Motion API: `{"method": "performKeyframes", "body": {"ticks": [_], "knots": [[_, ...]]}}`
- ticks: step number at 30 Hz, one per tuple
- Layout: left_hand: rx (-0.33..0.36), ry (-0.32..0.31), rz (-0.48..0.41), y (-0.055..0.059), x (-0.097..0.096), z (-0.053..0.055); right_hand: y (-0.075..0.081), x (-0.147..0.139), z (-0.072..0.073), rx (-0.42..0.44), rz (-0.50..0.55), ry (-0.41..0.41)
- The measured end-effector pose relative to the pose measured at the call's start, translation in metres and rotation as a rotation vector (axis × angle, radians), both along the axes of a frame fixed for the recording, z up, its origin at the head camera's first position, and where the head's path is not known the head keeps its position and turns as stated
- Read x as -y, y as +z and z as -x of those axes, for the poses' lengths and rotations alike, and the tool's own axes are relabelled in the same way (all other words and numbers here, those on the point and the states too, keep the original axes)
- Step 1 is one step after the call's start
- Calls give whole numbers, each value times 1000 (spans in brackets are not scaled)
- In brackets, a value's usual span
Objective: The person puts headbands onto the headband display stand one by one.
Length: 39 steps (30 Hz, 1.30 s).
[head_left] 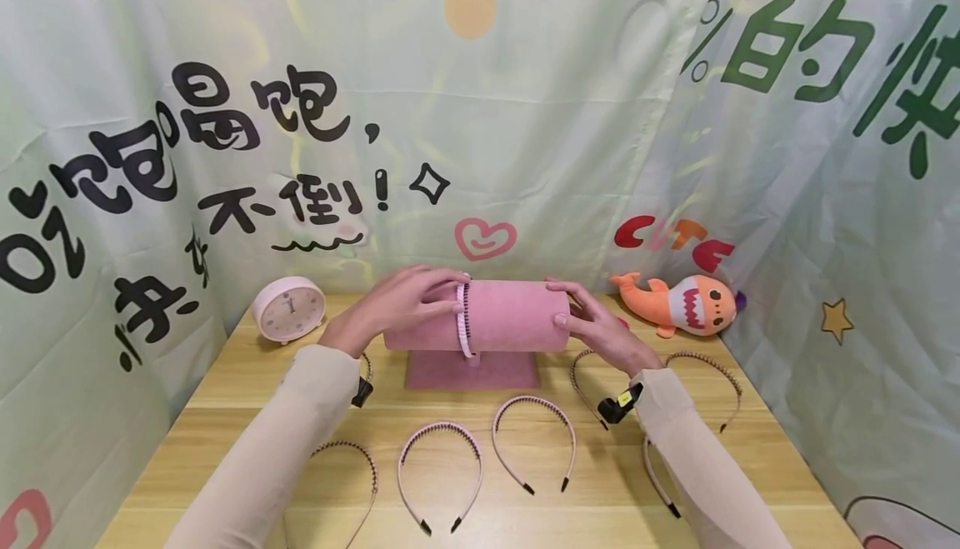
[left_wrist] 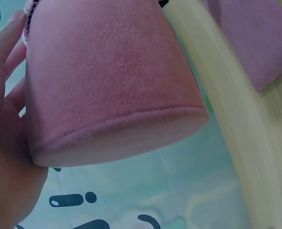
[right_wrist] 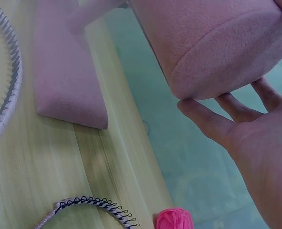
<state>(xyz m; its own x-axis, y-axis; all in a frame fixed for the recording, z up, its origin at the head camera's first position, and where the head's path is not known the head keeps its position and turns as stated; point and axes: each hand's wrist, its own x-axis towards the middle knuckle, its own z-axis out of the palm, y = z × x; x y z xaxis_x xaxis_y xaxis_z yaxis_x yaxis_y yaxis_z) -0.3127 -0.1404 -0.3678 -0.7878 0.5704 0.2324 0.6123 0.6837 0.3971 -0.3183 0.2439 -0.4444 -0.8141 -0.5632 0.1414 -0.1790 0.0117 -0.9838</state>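
A pink plush headband stand has a horizontal roll [head_left: 517, 316] above a flat base [head_left: 431, 372]. Around the roll, left of its middle, sits a white headband [head_left: 463, 332] with dark teeth along its edge. My left hand [head_left: 397, 303] reaches over the roll's left part, its thumb and fingers holding the headband; in the left wrist view one fingertip meets the headband [left_wrist: 28, 24] at the upper left. With thumb and fingers, my right hand [head_left: 600, 328] grips the roll's right end. The right wrist view shows those fingertips [right_wrist: 191, 107] against the end's rim.
Several headbands lie on the wooden table, among them one front left of centre [head_left: 440, 428] and another front right of centre [head_left: 534, 401]. A pink clock [head_left: 289, 309] stands at the back left, an orange plush shark [head_left: 686, 306] at the back right. Printed curtains [head_left: 540, 157] hang around the table.
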Motion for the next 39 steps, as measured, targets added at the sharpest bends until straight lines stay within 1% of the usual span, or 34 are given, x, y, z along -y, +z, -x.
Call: {"method": "performKeyframes", "body": {"ticks": [6,19,21,24,27,29,31,34,39], "knots": [[13,-10,-4,2,-6,1,1,0,-1,1,-1,-5],[26,5,15,1,-4,1,-1,0,1,0,-3,-5],[31,3,7,1,-3,1,-1,0,1,-1,-2,-6],[42,-7,-34,0,1,3,-2,0,1,0,-2,-6],[54,-20,-100,1,9,4,-2,1,1,2,0,-8],[60,-25,-137,2,19,4,-1,2,2,2,3,-7],[60,-16,-166,3,31,2,-1,2,2,2,8,-5],[54,15,-199,2,51,-1,0,3,1,-1,12,-2],[66,81,-232,-7,80,-2,0,2,1,-4,9,-5]]}}
